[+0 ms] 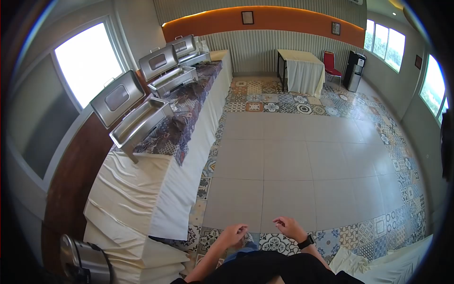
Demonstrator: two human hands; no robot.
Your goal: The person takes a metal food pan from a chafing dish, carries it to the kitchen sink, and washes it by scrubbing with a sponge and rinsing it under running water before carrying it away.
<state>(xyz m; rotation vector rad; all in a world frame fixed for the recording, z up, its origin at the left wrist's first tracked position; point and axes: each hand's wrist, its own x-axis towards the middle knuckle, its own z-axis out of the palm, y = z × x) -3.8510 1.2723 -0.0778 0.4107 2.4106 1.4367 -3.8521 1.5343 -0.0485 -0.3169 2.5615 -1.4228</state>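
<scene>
Head view: left hand [234, 235] and right hand [291, 228] held apart over the floor, fingers loosely curled, nothing visible in either; fingertip contact on the left: can't tell. Nearest things: cream tablecloth [135, 177] hanging off the long table to the left, loose cloth [388, 260] at lower right. Neither touched by the hands.

Risks, my read: a foot or left forearm snags the draped folds, drags the cloth, shifts the nearest chafing dish [142, 124], whose leg [130, 155] stands by the patterned runner's [182, 123] near end. Raised lid [117, 97] could drop if jolted. Steel pot [90, 260] crowds the lower left.

Edges: table side runs away forward-left; tiled floor [283, 158] ahead gives walking room, far table [305, 71] beyond.
</scene>
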